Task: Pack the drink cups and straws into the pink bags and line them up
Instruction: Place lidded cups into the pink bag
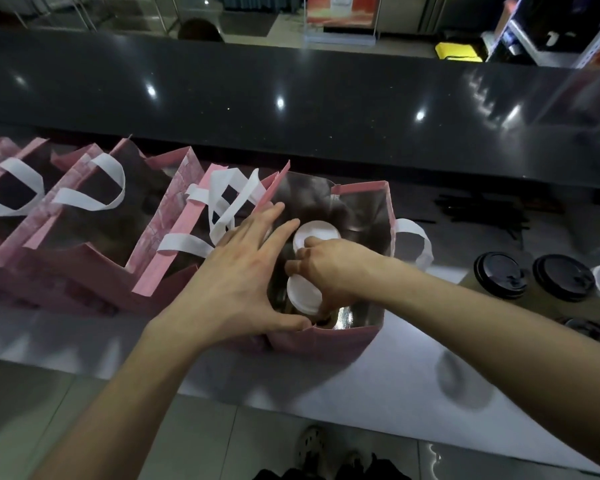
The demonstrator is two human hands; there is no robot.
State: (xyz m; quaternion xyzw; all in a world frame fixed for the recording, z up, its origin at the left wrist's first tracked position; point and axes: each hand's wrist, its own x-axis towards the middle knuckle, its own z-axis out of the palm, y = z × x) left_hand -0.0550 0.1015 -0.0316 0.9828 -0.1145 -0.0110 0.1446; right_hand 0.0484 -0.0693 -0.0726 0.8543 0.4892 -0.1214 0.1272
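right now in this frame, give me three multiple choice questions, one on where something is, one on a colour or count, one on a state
1. Where are the black-lidded cups?
A. on the counter right of the open bag
B. inside the leftmost bag
C. on the floor

2. What colour are the cup lids in the open bag?
A. black
B. white
C. pink

3. What is the left hand doing?
A. pinching a straw
B. hanging at the side
C. resting, fingers spread, on the bag's left edge

Answers:
1. A, they stand beside the bag, by the right forearm.
2. B, two white lids show around the right hand.
3. C, its straight fingers lie across the bag's mouth.
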